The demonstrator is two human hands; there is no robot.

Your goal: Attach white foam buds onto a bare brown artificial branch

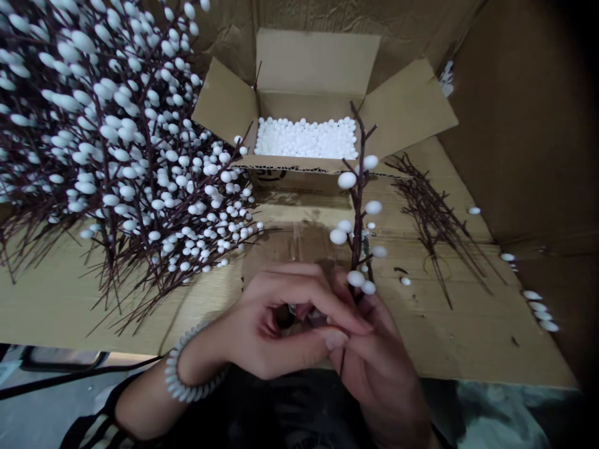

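Note:
A brown artificial berry branch (358, 215) stands upright in front of me, with several white oval berries along its lower part and bare twigs at its top. My right hand (381, 358) is closed around its lower stem. My left hand (255, 327) reaches across, thumb and fingers pinched together against the right hand's fingers near the stem. Whatever lies between those fingertips is hidden. Beyond the hands, an open cardboard box (304, 182) holds a heap of small white foam balls (306, 138).
A large pile of white-berried branches (126, 143) fills the left side. Bare brown branches (435, 212) lie at the right on the cardboard-covered table (468, 337). Several loose white berries (538, 307) lie by the right cardboard wall (519, 143).

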